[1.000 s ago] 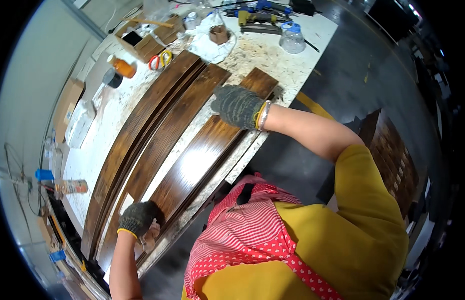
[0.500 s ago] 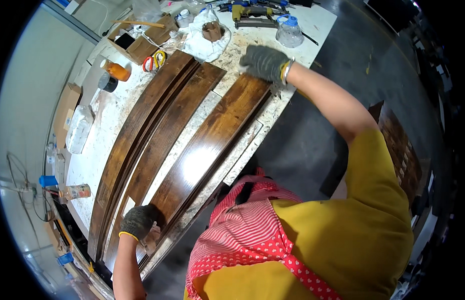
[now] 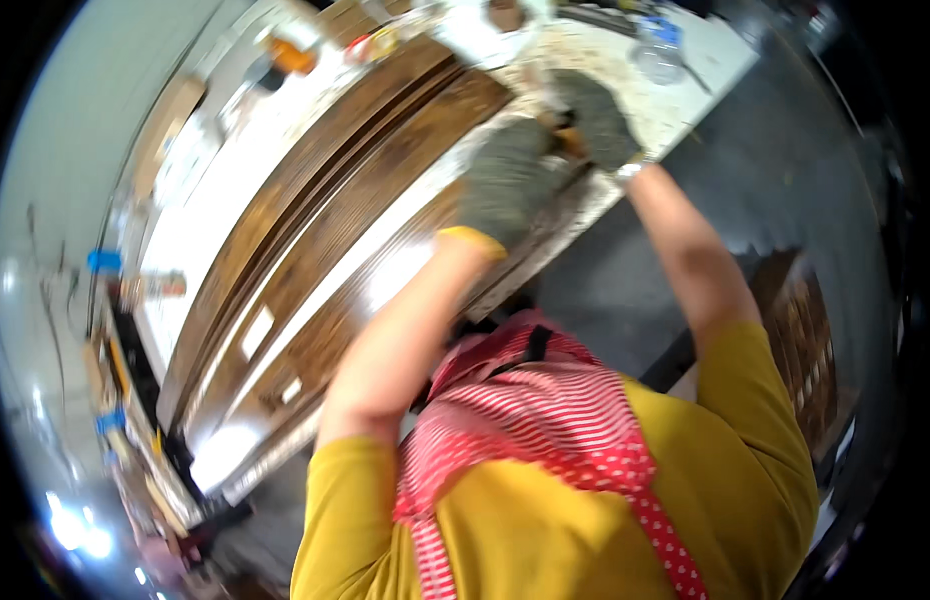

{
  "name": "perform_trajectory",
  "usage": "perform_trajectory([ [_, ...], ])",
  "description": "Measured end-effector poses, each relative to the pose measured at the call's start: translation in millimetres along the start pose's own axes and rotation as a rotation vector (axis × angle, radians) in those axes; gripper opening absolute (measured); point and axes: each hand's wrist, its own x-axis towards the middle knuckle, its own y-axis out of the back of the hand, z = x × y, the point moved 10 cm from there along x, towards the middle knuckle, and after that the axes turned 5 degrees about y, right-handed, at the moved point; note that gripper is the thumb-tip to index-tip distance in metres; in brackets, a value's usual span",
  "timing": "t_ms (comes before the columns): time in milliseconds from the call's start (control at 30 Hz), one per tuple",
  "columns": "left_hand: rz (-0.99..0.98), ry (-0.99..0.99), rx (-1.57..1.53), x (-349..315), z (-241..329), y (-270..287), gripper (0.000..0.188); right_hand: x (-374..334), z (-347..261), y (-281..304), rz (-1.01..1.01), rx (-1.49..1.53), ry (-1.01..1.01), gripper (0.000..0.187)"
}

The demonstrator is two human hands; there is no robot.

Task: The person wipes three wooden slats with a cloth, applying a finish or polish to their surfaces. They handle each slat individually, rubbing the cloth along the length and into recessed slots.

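Both hands gloved in dark grey, blurred. Left hand (image 3: 510, 180) is over the far end of the near board (image 3: 330, 350), fingers toward the right hand (image 3: 595, 120); can't tell if it grips or just rests. Right hand sits just beyond and right of the left hand, bent down at the board's end; grip can't be made out either. Small pale item (image 3: 537, 85) just left of the right hand's fingers, too blurred to identify. Near board lies flat on the white desk (image 3: 185, 250), running down-left from the left hand, partly under the left forearm. Middle board (image 3: 350, 215) left of the left hand, dark brown; outer boards (image 3: 295, 180) further left, same finish. Orange bottle (image 3: 290, 55) and dark jar (image 3: 265, 72) well up-left of the left hand. Clear bottle (image 3: 660, 58) with blue top up-right of the right hand. Brown cup (image 3: 505, 14) beyond the left hand, on white cloth (image 3: 475, 38). Bracelet (image 3: 630, 168) on right wrist.
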Motion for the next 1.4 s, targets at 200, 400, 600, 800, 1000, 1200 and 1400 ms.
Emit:
perform_trajectory([
  [200, 0.097, -0.142, 0.482, -46, -9, -1, 0.040, -18, 51, -20, 0.097, 0.911, -0.654, 0.043],
  [400, 0.257, 0.164, 0.465, -180, -45, 88, 0.047, -20, 50, -26, 0.078, 0.839, -0.631, 0.037],
  [600, 0.134, 0.337, 0.779, -293, -53, 138, 0.044, -14, 15, -36, -0.246, 0.043, -0.227, 0.035],
  [800, 0.345, 0.553, 0.498, -408, -88, 190, 0.030, 3, -15, -13, -0.037, 0.772, -0.634, 0.034],
  [1000, 0.332, 0.973, 0.348, -500, -133, 261, 0.030, 3, -13, -20, 0.019, 0.814, -0.674, 0.034],
  [1200, 0.220, 0.839, 1.248, -600, -58, 311, 0.042, 33, -104, -85, -0.088, 1.154, -0.483, 0.031],
  [1400, 0.777, 0.701, 1.120, -487, -13, 296, 0.040, 32, -181, -155, -0.157, 1.427, -0.648, 0.035],
])
